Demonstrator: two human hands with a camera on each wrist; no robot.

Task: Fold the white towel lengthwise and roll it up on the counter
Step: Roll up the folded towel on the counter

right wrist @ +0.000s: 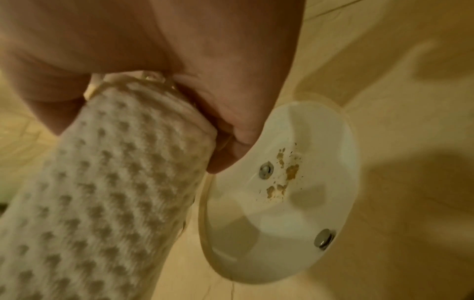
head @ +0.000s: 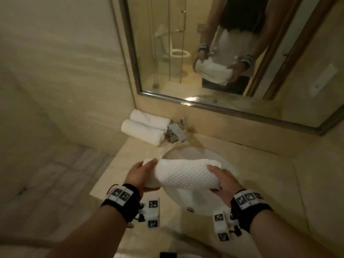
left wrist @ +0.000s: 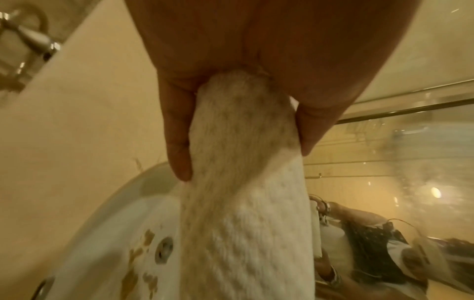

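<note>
- The towel [head: 186, 174] is rolled into a thick white waffle-weave cylinder, and I hold it crosswise in the air above the sink [head: 197, 200], off the counter [head: 115, 174].
- My left hand [head: 139, 175] grips the roll's left end, thumb on top and fingers [left wrist: 177, 130] curled under it.
- My right hand [head: 223, 181] grips the right end, thumb on top and fingers [right wrist: 236, 113] wrapped underneath.
- The white basin below has brown stains beside its drain [right wrist: 266, 171].
- Two more rolled towels [head: 144, 128] lie at the back of the counter, just left of the tap [head: 175, 132].
- The mirror [head: 223, 53] behind reflects me holding the roll.
</note>
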